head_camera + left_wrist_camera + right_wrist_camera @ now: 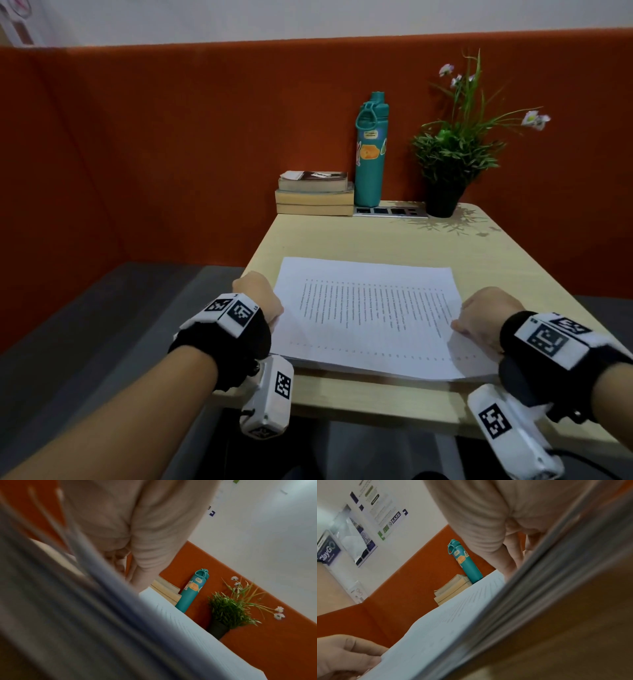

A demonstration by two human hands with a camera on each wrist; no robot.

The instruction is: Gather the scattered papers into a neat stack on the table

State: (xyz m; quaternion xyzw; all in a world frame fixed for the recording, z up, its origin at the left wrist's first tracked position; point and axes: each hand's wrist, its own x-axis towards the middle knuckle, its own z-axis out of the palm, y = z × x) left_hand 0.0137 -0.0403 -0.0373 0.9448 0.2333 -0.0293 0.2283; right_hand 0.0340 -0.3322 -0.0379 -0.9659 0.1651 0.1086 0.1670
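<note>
Between the two hands, near the front edge of the bench [370,401], the paper stack [368,315] is lying flat with its long axis running side to side. The left hand [258,301] is gripping the stack's left short edge and the right hand [486,315] is gripping its right short edge, fingers curled around the sheets, both equally near. The lower sheets are fanning out slightly at the stack's front right corner, so squaring probably remains. Beyond the stack, the books [315,193], the teal water bottle [370,150] and the potted plant [452,154] are standing along the bench's far edge.
</note>
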